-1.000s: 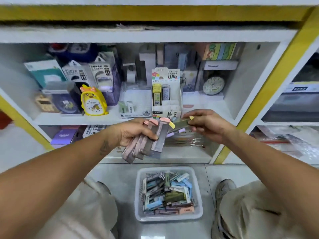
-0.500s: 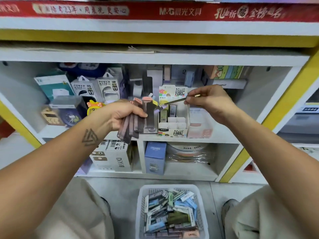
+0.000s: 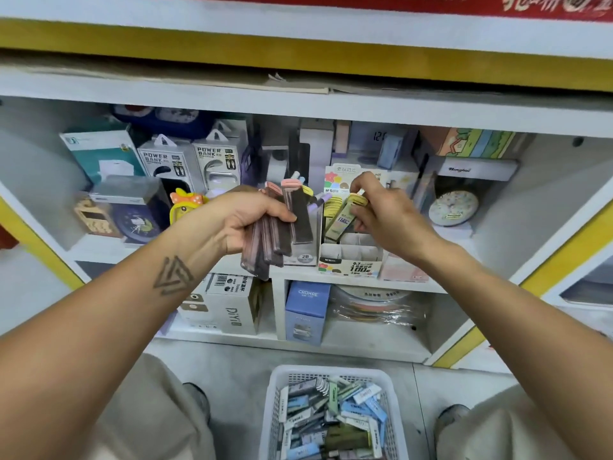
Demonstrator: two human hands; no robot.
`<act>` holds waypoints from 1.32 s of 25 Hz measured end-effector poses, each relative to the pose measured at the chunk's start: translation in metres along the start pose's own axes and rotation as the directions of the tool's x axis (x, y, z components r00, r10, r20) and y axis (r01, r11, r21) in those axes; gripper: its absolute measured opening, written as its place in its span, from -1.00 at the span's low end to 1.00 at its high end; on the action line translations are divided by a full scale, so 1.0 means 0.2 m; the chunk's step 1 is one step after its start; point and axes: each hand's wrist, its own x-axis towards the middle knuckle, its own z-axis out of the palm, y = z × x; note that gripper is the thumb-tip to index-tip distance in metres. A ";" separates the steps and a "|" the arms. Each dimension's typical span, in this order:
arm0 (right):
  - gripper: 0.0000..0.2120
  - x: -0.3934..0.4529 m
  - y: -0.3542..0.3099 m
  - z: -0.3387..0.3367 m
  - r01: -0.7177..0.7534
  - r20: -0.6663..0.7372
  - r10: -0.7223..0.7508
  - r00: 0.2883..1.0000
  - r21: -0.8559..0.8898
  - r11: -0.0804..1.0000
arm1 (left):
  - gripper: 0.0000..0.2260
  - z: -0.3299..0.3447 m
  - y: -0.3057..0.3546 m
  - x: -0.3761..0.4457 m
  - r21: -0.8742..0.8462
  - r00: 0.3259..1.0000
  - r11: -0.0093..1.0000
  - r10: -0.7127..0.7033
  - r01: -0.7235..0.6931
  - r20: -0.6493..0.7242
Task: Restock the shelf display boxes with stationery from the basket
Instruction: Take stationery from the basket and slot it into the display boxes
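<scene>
Lead cases: my left hand [image 3: 238, 220] is gripping a bundle [image 3: 282, 227]; my right hand [image 3: 381, 214] is pinching a yellow one [image 3: 341, 217] over the shelf's display box [image 3: 350, 257]. Basket [image 3: 331, 371] is sitting on the floor.

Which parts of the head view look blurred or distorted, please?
Head view: wide-angle bending bows the white shelf edge; the red banner text is cut off and soft; the white plastic basket is fairly sharp; print on the yellow-capped slim case is only partly readable.
</scene>
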 end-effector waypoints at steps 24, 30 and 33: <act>-0.97 0.08 0.00 -0.08 -0.357 0.074 0.588 0.806 0.852 0.383 | -0.70 0.23 -0.01 0.01 -0.028 0.995 0.996 0.087 -0.086 0.051; -0.95 0.06 0.16 -0.28 -0.219 -0.384 0.555 0.738 0.641 0.735 | -0.60 0.24 0.00 0.01 -0.090 0.987 0.988 0.131 -0.123 0.089; -0.90 0.04 0.24 -0.34 -0.257 -0.500 0.378 0.779 0.295 0.920 | -0.66 0.29 0.00 0.02 -0.126 0.981 0.984 0.144 -0.128 0.128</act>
